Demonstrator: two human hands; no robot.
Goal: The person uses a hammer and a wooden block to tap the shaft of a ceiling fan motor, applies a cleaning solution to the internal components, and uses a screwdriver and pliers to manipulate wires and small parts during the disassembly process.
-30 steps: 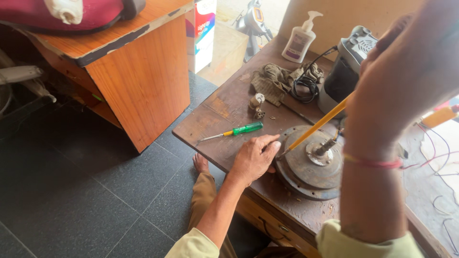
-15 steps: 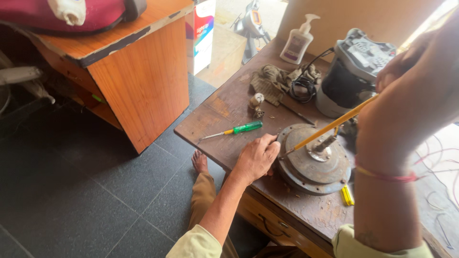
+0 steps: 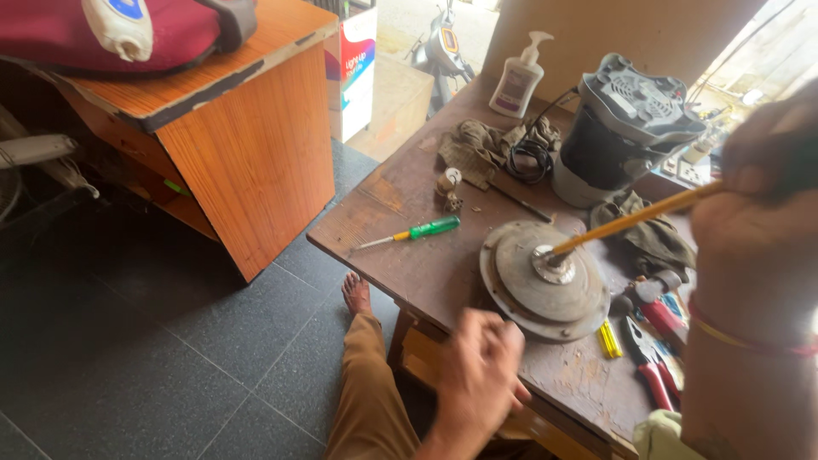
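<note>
Gripping a long yellow-handled tool (image 3: 635, 220), the right hand (image 3: 758, 170) is closed around its upper end at the right edge of the view, blurred and close to the camera. The tool's tip rests on the hub at the middle of a round grey metal motor disc (image 3: 545, 281), which lies flat on the brown tabletop (image 3: 409, 213). The left hand (image 3: 481, 362) hovers near the tabletop's front edge, just short of the disc, fingers curled loosely and holding nothing. A green-handled screwdriver (image 3: 413, 232) lies left of the disc; red-handled pliers (image 3: 652, 362) lie to its right.
</note>
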